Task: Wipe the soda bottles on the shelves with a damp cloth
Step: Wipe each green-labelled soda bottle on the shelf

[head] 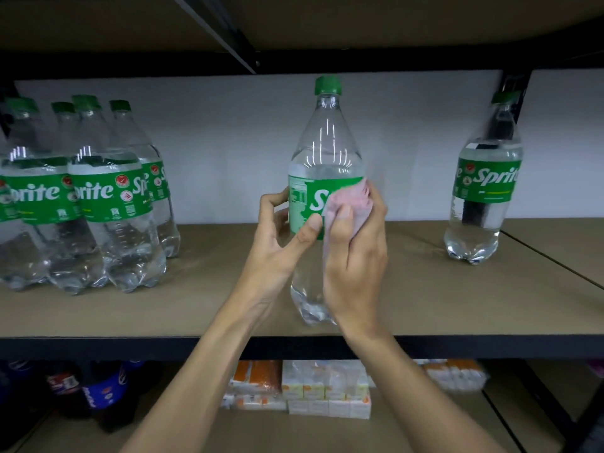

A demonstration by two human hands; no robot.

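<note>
My left hand (pixel 281 237) clamps the upright Sprite bottle (pixel 327 152) at its label — my right hand (pixel 356 256) grips a pink cloth (pixel 349 197) against the label's right side.

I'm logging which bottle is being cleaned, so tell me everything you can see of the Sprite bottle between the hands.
The middle bottle is clear plastic, holding clear liquid, with a green cap on and a green Sprite label round its waist. It is upright near the front of the brown shelf. The left hand grips its left side at the label; the right hand presses a pink cloth on the label's right side.
</note>
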